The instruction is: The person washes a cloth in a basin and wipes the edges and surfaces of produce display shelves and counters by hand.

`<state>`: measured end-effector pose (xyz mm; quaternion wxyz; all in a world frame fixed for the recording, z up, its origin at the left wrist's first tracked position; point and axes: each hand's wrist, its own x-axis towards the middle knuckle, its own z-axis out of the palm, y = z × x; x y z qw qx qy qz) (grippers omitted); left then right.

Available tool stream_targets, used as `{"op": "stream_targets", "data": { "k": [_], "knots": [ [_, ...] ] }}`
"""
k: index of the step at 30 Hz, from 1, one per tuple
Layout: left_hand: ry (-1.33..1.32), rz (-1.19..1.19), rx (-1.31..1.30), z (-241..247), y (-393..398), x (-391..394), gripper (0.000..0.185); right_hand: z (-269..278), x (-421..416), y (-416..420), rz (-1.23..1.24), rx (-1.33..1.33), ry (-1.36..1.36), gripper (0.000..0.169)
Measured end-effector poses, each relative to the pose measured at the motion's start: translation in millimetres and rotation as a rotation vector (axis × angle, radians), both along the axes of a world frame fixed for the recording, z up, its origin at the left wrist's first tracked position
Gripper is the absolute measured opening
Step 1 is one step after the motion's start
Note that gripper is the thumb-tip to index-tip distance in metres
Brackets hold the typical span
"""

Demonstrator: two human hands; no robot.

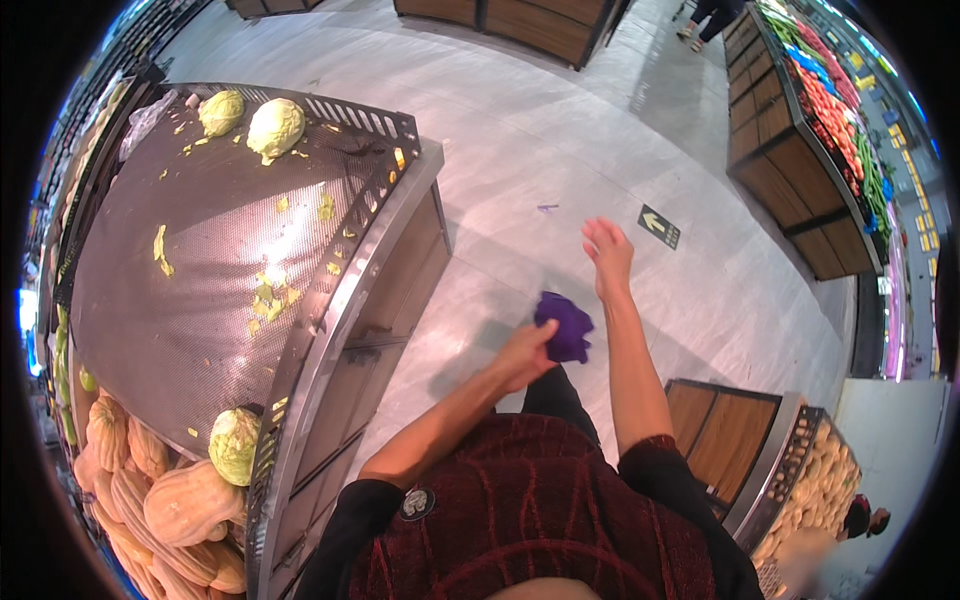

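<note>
In my left hand (530, 355) is a crumpled dark purple cloth-like piece (565, 327), pinched under the thumb over the floor. Up and to the right of it, my right hand (607, 244) is raised with its fingers apart and slightly curled, touching nothing. On the display stand at the left, a dark mesh mat (202, 225) bears scattered bits of green leaf. Two cabbages, one of them pale (276, 129), the other greener (222, 112), sit at the mat's far end. Another cabbage (235, 445) rests at the near end beside several tan squashes (191, 502).
The stand's slotted metal rim (330, 292) runs along my left. At the lower right is a wooden stand (724, 435) with piled tan produce. A vegetable display (799, 165) stands at the far right. A person (709, 19) is at the top; a floor arrow sign (660, 226) lies ahead.
</note>
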<state>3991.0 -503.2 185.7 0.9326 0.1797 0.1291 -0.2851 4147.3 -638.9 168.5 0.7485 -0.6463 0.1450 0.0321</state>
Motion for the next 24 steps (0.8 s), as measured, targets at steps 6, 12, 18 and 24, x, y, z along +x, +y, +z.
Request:
{"op": "stream_targets", "data": {
  "k": [6,12,18,24],
  "knots": [
    [-0.019,0.247,0.114,-0.4,-32.3,84.8,0.030,26.8,87.1,59.1,0.008,-0.156,-0.463,0.037],
    [-0.014,0.384,0.269,15.6,-45.4,195.3,0.027,40.4,166.3,39.3,-0.103,0.063,-0.545,0.033],
    [-0.039,0.271,0.279,10.5,-49.0,288.4,0.033,49.7,231.4,24.1,0.035,0.002,-0.383,0.037],
    [-0.008,0.081,0.363,16.6,-42.8,308.0,0.022,-44.5,327.3,5.2,0.198,-0.470,-0.371,0.036]
  ]
}}
